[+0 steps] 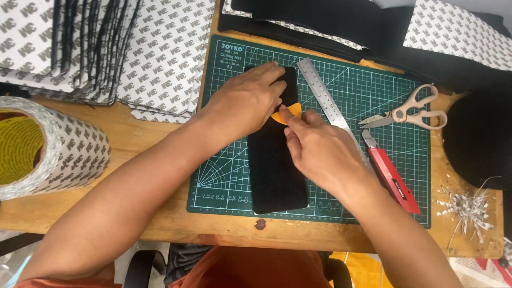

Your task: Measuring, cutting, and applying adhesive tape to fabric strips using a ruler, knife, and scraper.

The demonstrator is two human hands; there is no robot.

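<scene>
Wooden tabletop (154,138) across the frame, green cutting mat (373,90) at centre. On the mat, slightly left of its middle, long black fabric strip (274,170) lying lengthwise from upper centre toward the mat's lower edge. Left hand (245,101) flat on the strip's upper end, fingers spread and pressing down — no grasp, palm open. Right hand (320,146) just beside it at frame centre, thumb and fingers pinched on a small orange scraper (288,113) whose edge rests on the strip's right side.

Steel ruler (326,98) slanting just right of the strip, partly under the right hand. Red utility knife (392,176) further right, lower on the mat; scissors (410,111) above it, blades closed. Big roll of printed-backing tape (64,152) at far left, stacks of printed-backing sheets (160,53) in the upper left, black fabric pieces (341,21) along the top, pale paper trimmings (469,208) at lower right.
</scene>
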